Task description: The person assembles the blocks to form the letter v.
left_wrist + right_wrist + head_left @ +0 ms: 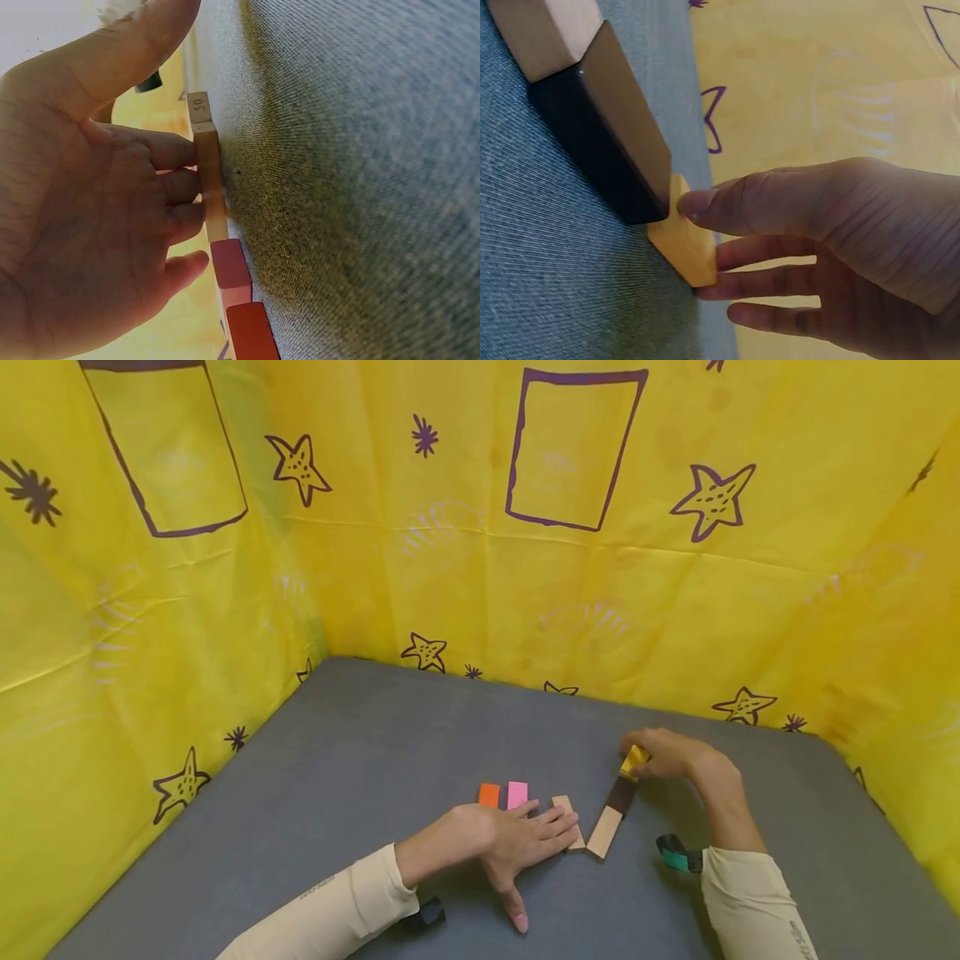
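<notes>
My right hand (pixel 670 755) pinches a yellow block (pixel 632 763) between thumb and fingers. In the right wrist view that yellow block (pixel 684 236) meets the end of a dark brown block (pixel 604 124). A plain wooden block (pixel 604 833) continues this slanted row toward me. Left of it, a second plain wooden block (pixel 561 802) slants the other way, their near ends together in a V. My left hand (pixel 517 842) lies over its near part, fingers extended, with fingertips at the block's side. The left wrist view shows "50" on one wooden block (pixel 199 106).
Beyond my left hand, an orange block (pixel 489 794) and a pink block (pixel 517 793) lie side by side. The grey padded surface (pixel 360 735) is bounded by yellow patterned cloth walls (pixel 465 577). A green and black strap (pixel 677 854) hangs at my right wrist.
</notes>
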Demonstrator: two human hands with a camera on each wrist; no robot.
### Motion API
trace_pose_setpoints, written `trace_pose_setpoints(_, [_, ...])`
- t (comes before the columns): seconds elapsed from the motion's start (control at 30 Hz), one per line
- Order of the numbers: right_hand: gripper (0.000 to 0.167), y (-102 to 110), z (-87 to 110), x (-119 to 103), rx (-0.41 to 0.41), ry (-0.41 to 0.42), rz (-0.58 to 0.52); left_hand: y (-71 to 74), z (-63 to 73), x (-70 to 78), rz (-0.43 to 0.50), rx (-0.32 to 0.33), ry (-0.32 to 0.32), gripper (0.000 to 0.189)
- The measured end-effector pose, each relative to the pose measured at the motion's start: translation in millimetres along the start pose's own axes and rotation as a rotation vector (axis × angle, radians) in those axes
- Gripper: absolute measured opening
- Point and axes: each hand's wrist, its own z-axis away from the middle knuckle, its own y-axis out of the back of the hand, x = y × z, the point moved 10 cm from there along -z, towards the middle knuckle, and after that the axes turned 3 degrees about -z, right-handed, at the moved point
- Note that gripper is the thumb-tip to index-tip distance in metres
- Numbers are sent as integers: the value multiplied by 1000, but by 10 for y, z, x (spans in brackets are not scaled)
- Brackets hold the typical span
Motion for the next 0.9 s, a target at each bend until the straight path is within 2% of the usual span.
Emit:
trace_pose_setpoints(0.23, [37,21,41,-8,4,36,9,19,-16,12,-12,6,-1,131])
trace_pose_setpoints(0.43, [32,20,53,-38,3,96,40,33,-33,25,-30,8,1,130])
trace_pose_setpoints(0.7, [34,-49,32,-19,-43,33,27,17,-12,18,-8,-5,6,131])
trace_pose_setpoints(0.9, [34,-60,22,-58,-61,53,42,16,6,11,-11,-5,13,131])
